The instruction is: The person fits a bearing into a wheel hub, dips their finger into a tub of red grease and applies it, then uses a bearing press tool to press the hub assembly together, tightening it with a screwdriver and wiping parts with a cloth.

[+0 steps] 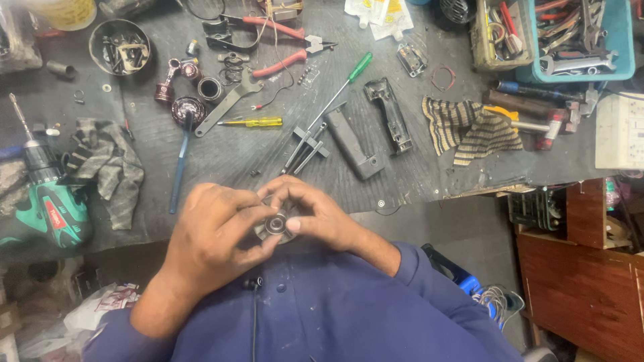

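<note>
A person in a blue work shirt holds a small round metal part with a bearing at its centre (276,225) between both hands, close to the chest at the near edge of a cluttered dark workbench (201,154). The left hand (215,238) curls around the part from the left, its fingers closed on the rim, while the right hand (315,211) pinches it from the right and above, fingertips meeting over the disc. The part sits squarely between the two hands, equally close to each, its flat face and bearing turned up toward the camera. Just beyond the hands lie a black puller tool (305,149) and a green-handled screwdriver (339,90); a green cordless drill (47,201) rests at the far left.
</note>
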Tool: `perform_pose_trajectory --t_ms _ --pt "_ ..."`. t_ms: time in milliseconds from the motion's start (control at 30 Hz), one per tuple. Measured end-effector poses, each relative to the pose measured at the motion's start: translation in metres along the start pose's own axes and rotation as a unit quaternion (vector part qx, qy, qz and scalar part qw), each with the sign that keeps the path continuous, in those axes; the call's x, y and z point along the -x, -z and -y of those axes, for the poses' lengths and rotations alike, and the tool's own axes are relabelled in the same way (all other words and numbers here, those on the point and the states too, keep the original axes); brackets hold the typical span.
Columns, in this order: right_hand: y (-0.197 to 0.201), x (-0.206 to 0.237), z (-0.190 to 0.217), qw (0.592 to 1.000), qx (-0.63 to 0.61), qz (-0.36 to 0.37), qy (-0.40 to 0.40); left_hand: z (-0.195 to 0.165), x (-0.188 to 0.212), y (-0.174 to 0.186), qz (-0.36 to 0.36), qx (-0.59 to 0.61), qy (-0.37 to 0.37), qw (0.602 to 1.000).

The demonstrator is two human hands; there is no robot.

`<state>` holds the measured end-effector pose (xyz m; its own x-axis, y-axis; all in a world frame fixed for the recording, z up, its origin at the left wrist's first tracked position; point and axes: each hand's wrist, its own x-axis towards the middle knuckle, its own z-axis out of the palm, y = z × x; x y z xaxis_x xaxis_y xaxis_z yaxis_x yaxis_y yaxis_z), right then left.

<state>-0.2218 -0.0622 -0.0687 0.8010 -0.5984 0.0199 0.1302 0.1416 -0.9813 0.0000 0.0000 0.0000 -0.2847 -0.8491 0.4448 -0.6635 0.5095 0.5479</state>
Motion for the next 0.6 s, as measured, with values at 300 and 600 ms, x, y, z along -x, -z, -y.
perform_pose_trajectory --t_ms 300,600 --pt "-0.003 -0.002 -0.003 1.0 0.003 -0.022 -0.01 -0.002 -0.012 0.004 0.024 0.011 -0.024 0.999" --pt "-0.002 -0.002 -0.005 0.999 -0.005 -0.043 -0.003 -0.004 -0.002 -0.006 0.007 0.056 0.003 0.998"
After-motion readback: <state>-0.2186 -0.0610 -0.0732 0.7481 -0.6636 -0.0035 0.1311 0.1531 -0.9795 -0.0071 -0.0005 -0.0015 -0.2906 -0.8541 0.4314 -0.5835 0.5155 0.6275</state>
